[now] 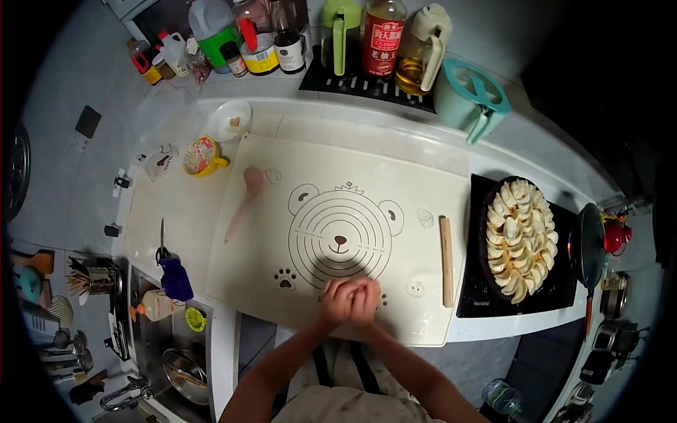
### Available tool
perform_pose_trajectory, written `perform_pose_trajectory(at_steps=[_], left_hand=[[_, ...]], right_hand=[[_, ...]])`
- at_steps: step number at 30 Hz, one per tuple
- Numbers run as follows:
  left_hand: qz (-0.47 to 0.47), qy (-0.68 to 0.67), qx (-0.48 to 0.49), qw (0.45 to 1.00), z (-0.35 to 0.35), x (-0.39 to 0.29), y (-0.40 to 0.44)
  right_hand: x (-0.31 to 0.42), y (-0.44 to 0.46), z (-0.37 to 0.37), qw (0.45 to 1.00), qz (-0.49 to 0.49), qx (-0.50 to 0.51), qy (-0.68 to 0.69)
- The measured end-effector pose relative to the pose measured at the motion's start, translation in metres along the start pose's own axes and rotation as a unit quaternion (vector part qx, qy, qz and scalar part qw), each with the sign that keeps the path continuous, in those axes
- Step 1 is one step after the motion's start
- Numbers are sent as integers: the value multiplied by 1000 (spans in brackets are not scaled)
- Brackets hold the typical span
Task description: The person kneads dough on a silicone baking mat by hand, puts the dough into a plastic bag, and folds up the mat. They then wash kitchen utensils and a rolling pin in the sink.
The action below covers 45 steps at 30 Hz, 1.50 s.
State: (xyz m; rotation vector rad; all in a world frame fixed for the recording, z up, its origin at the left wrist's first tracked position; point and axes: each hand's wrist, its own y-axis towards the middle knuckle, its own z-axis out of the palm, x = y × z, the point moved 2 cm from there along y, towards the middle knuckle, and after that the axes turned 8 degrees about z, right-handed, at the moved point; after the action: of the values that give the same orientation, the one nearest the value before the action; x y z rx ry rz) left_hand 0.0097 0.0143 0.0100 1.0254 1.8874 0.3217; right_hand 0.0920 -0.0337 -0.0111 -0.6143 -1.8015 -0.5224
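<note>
My left hand (338, 300) and my right hand (365, 301) are clasped together, fingers closed, with no object visible in either. They are above the lower part of a cream baking mat (416, 176) printed with a bear face and rings. To the right on the mat lies a straight wooden rolling pin (446, 262). A pink long-handled spoon (252, 182) rests at the mat's upper left. Beyond the mat's left edge are a yellow-handled patterned cup (202, 156) and a white bowl (230, 120) with a small pale piece inside.
At the right, dumplings or buns fill a dark round tray (485, 243) over a black cooktop (479, 296); a frying pan (589, 243) is beyond. Bottles, a soy sauce bottle (383, 42) and a teal pitcher (469, 95) line the back. Scissors (163, 250) lie near the sink (151, 352).
</note>
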Motion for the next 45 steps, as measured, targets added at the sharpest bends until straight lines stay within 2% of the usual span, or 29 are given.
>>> perform_pose_trajectory(at_steps=[2,3,5,6,9,12,17,19,21,22,24,25,27,28,29,30,31,33,37,40,41,43,45], left_hand=[[76,97,-48,991,-11,3,-10],[-16,64,-22,998,8,-26,-29],[-51,92,-8,994,10,15,-18],[-38,115,1,993,6,35,9],[-105,109,80,985,14,68,30],[-153,82,56,983,20,90,49],[-209,142,144,957,28,114,77],[-233,148,161,948,30,113,80],[-265,178,166,933,27,108,89],[-311,101,160,931,27,112,87],[-395,-110,156,899,14,100,88],[-368,-68,153,915,8,77,89],[-312,21,144,939,7,31,79],[-227,87,104,964,8,18,68],[-165,90,57,981,2,0,62],[-110,106,-1,988,-1,-10,54],[-122,89,-19,988,0,-12,44],[-151,51,-51,986,2,-13,24],[-93,141,-61,984,25,15,-2],[-22,182,-53,982,29,38,20],[-73,152,-13,986,30,49,28],[-175,90,65,978,30,66,42],[-149,28,10,988,33,81,51]], right_hand=[[8,-4,16,991,-122,-42,-39],[6,-22,-20,991,-79,21,-108],[4,23,5,983,-110,77,-123],[2,49,20,982,-110,90,-127],[6,77,33,987,-83,41,-129],[4,101,41,985,-88,24,-144],[-3,111,52,980,-22,-28,-193],[-4,118,49,980,13,-12,-200],[-2,123,39,978,69,89,-175],[0,122,32,971,103,140,-162],[-6,116,16,974,149,132,-107],[-12,113,13,975,168,133,-56],[8,94,6,979,162,77,-98],[23,85,2,979,157,50,-119],[31,74,-2,977,202,39,-57],[25,63,0,987,157,7,-16],[21,53,1,993,112,-26,24],[12,37,0,999,33,-29,3],[-1,48,7,989,-118,-14,-88],[-9,83,15,979,-160,17,-125],[-10,91,16,975,-175,29,-134],[-9,111,22,981,-104,47,-156],[-7,122,28,980,-34,35,-194]])
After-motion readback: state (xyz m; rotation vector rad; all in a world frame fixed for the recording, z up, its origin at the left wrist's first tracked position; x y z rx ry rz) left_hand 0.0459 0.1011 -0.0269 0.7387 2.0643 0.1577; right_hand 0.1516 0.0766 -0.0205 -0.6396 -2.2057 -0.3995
